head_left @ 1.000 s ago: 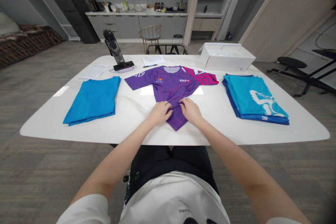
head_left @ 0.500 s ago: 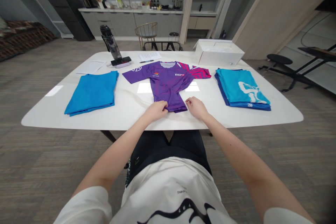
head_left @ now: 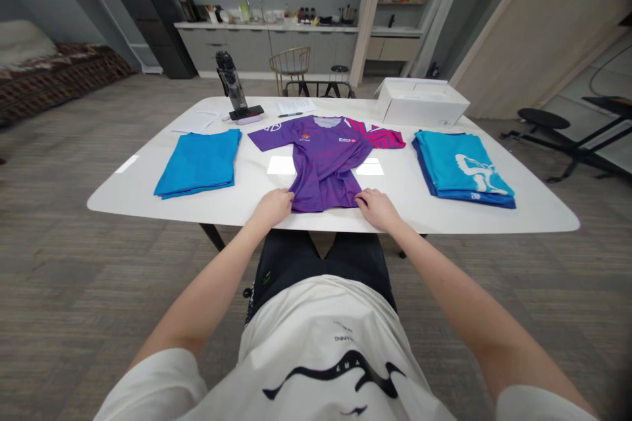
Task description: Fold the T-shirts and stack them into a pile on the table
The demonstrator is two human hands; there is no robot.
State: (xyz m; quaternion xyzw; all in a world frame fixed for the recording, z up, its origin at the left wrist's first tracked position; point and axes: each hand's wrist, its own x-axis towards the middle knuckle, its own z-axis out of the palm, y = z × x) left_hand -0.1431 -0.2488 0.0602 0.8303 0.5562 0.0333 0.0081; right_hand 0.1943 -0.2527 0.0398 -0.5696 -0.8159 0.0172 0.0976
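Note:
A purple short-sleeved jersey (head_left: 328, 164) with a pink-patterned sleeve lies on the white table (head_left: 261, 210), its collar toward the far side and some creases across its body. My left hand (head_left: 275, 206) pinches the left corner of its hem. At the hem's right corner, my right hand (head_left: 378, 208) grips the cloth with closed fingers. The hem stretches between both hands near the table's front edge. Left of the jersey rests a folded blue garment (head_left: 200, 163). To the right sits a stack of folded blue garments (head_left: 464, 164), the top one with a white print.
Along the table's far side are a handheld vacuum cleaner (head_left: 233, 85), a pen (head_left: 290, 114), sheets of paper (head_left: 195, 121) and a white box (head_left: 423, 102). Beyond stand a chair (head_left: 290, 62) and a kitchen counter (head_left: 266, 27).
My right hand has closed on the hem's right corner, and my left hand now holds its left corner. The hem is spread wider and flatter. The view has shifted slightly.

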